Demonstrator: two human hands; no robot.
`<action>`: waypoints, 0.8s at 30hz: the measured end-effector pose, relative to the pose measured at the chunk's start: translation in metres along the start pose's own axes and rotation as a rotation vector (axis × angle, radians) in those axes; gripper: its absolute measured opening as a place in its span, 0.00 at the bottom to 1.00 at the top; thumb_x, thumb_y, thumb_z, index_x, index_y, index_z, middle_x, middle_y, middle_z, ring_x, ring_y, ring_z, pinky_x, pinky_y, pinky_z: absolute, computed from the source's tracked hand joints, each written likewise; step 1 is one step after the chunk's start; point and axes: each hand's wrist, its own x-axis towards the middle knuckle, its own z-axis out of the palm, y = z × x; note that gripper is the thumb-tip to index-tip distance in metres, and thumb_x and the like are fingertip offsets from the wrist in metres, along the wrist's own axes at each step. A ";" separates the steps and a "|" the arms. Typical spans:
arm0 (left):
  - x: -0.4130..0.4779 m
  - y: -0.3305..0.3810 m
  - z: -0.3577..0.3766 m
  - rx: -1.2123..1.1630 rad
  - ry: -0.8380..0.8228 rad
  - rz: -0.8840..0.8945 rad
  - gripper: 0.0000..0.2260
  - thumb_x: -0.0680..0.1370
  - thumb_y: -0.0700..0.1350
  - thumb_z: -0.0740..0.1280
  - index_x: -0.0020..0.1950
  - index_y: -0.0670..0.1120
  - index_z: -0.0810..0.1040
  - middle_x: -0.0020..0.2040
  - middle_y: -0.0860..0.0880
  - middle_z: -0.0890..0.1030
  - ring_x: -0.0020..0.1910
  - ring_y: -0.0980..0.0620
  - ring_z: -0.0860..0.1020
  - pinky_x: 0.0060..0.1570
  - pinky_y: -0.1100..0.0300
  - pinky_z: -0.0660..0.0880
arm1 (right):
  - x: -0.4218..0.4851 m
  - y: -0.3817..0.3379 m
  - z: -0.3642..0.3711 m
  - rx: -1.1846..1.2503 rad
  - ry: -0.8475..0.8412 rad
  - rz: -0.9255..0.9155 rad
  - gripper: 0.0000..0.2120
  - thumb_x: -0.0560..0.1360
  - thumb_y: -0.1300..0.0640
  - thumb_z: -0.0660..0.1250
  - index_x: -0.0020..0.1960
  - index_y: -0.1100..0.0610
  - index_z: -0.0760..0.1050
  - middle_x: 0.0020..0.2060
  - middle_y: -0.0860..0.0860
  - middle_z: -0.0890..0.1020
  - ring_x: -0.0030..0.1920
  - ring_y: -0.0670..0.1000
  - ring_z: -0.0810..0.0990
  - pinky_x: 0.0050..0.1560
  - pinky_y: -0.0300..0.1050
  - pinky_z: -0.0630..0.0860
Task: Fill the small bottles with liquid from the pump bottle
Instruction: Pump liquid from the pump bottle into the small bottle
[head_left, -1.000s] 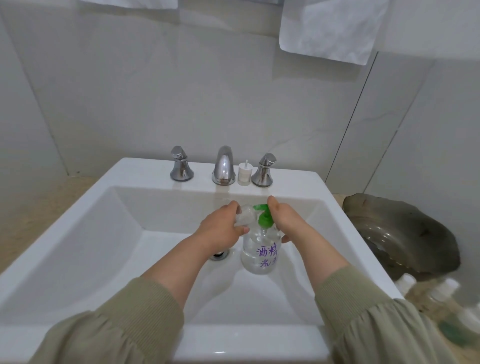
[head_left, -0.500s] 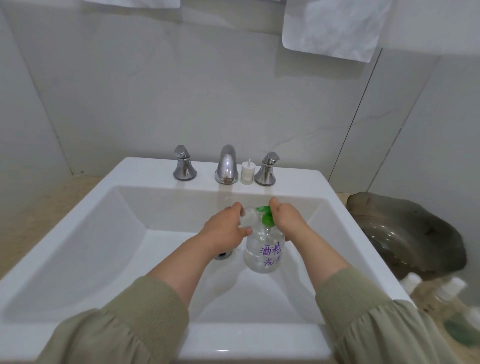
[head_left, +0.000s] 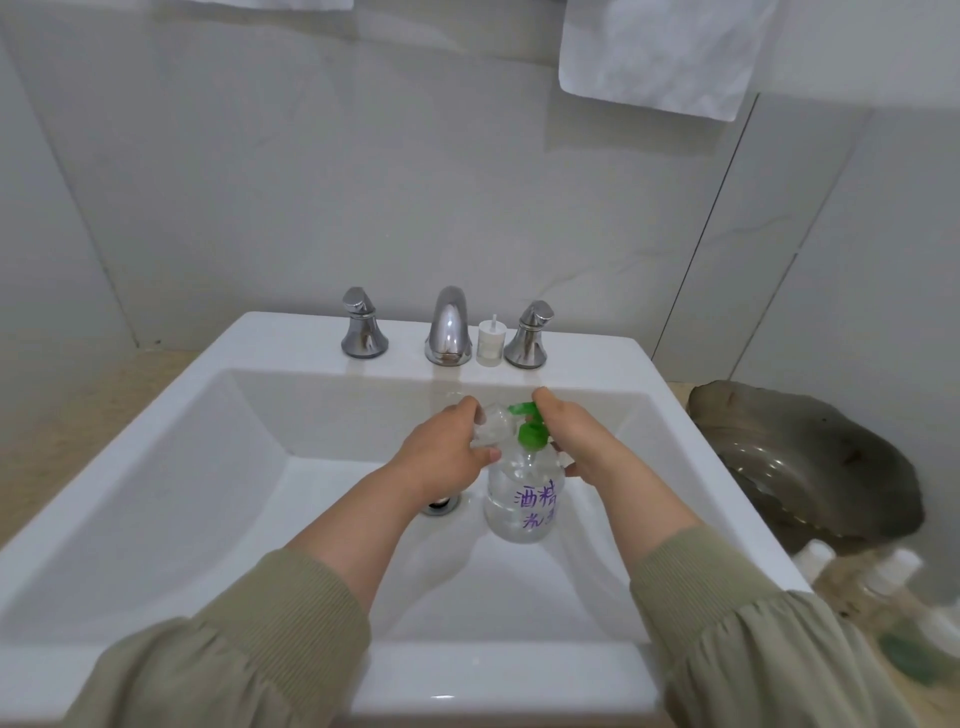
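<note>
A clear pump bottle (head_left: 522, 501) with a green pump head and purple writing stands in the white sink (head_left: 156, 457). My right hand (head_left: 576, 441) wraps the bottle's neck, its forefinger lying on the green pump head. My left hand (head_left: 444, 454) grips a small clear bottle (head_left: 491, 428) and holds it right against the pump spout. The small bottle's mouth is hidden behind my fingers. A small white cap (head_left: 491, 343) with a spray tip stands on the sink ledge between the tap and the right handle.
A chrome tap (head_left: 447, 327) with two handles (head_left: 363, 325) (head_left: 527, 335) sits at the sink's back. The drain (head_left: 441, 503) lies beside the pump bottle. A dark glass dish (head_left: 810, 457) and several white-capped bottles (head_left: 878, 587) are on the counter at right. A towel (head_left: 660, 52) hangs above.
Both hands and the two bottles keep the same pose in the sink. Only the head camera has shifted slightly.
</note>
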 end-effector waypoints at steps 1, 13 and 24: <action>-0.001 0.000 0.000 0.011 -0.009 0.001 0.16 0.76 0.50 0.66 0.59 0.46 0.67 0.50 0.50 0.72 0.51 0.47 0.74 0.51 0.55 0.70 | 0.000 0.000 0.000 -0.024 -0.001 -0.014 0.21 0.81 0.49 0.49 0.62 0.62 0.72 0.58 0.60 0.76 0.57 0.59 0.74 0.56 0.49 0.69; -0.003 -0.001 0.002 -0.036 -0.050 -0.027 0.15 0.76 0.50 0.66 0.57 0.46 0.67 0.49 0.50 0.72 0.49 0.48 0.74 0.52 0.55 0.71 | 0.002 0.004 0.006 -0.012 0.063 -0.085 0.21 0.82 0.53 0.49 0.55 0.67 0.74 0.52 0.64 0.76 0.55 0.61 0.74 0.54 0.49 0.68; 0.000 -0.001 0.000 -0.079 -0.004 -0.013 0.12 0.76 0.50 0.66 0.55 0.49 0.66 0.48 0.51 0.72 0.46 0.50 0.72 0.47 0.57 0.69 | 0.005 -0.003 0.006 0.048 0.154 -0.106 0.13 0.78 0.55 0.53 0.41 0.61 0.71 0.40 0.56 0.74 0.40 0.53 0.70 0.40 0.44 0.65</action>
